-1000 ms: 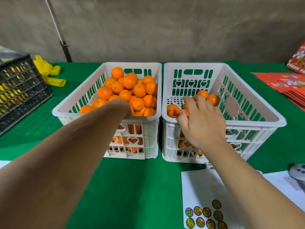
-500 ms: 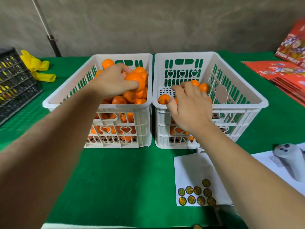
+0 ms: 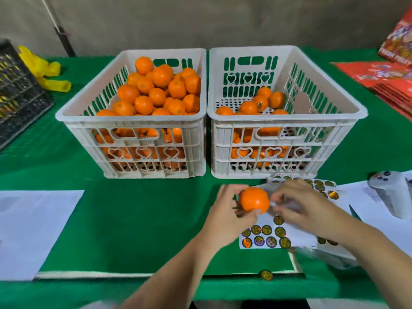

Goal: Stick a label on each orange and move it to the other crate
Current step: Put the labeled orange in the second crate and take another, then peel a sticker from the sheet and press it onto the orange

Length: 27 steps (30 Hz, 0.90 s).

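On my green table the full left crate and sparser right crate touch. Before them, over the sticker sheet, my left hand grips one orange; my blurred right hand seems to pinch something against it.

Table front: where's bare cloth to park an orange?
Free: green cloth between the left crate, white paper and left hand. Crowded: right side, with sticker sheet, right hand, papers and grey controller.
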Motion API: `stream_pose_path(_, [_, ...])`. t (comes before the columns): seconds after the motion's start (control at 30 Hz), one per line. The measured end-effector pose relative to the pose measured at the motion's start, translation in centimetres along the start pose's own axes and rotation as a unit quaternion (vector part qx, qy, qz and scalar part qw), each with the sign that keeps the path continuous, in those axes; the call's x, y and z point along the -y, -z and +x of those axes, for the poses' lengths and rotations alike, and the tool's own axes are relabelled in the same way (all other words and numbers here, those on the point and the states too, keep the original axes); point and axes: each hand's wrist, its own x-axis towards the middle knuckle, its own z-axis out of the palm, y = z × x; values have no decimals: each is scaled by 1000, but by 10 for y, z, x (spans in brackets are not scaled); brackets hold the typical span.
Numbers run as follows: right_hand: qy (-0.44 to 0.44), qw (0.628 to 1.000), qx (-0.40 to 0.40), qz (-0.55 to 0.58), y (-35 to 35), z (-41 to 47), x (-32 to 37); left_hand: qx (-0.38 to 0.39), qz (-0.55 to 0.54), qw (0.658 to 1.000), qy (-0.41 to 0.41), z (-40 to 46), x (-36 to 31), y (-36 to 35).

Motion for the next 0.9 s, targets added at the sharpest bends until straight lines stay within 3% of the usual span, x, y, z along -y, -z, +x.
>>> stream_pose_path(0.1, [-49,991,120,-13,0,-13,-8,22,11,1000,-11,4,11,-1])
stream_pose_path(0.23, [-41,983,167,-65,1,-10,-2,17,6,1000,-5,4,12,1])
stream_pose_path(0.53, [-14,974,181,-137,3,-13,10,8,6,1000,-3,1,8,2])
stream_pose_path(0.77, [-34,945,224,-235,-7,-4,20,-5,-3,1000,-9,2,9,0])
stream_pose_path(0.9, [-21,944,197,-265,-11,-6,24,-7,-7,1000,-10,3,10,-1])
